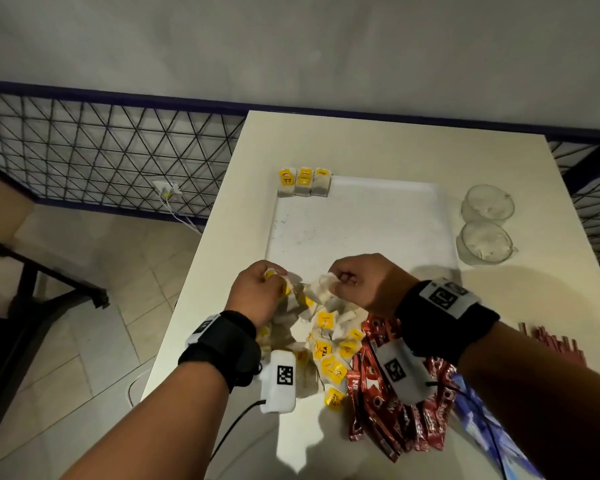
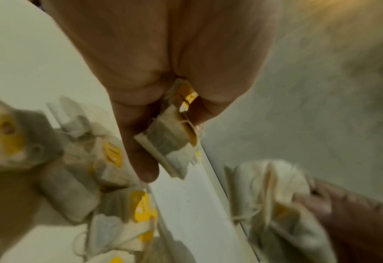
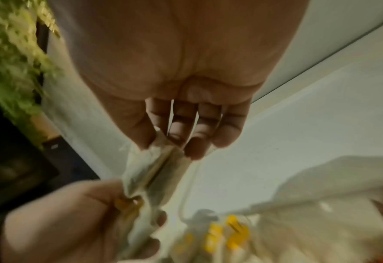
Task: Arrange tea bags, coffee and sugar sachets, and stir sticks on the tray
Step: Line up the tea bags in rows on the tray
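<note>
Above the tea bag pile (image 1: 321,336) at the white tray's (image 1: 361,216) near edge, the left hand (image 1: 253,292) and right hand (image 1: 364,282) each pinch a tea bag; 3 tea bags (image 1: 305,183) line the tray's far-left corner.

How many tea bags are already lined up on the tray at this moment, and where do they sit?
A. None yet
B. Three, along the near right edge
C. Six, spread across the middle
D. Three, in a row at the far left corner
D. The head view shows three yellow-tagged tea bags side by side at the far left corner of the white tray, whose middle is bare.
</note>
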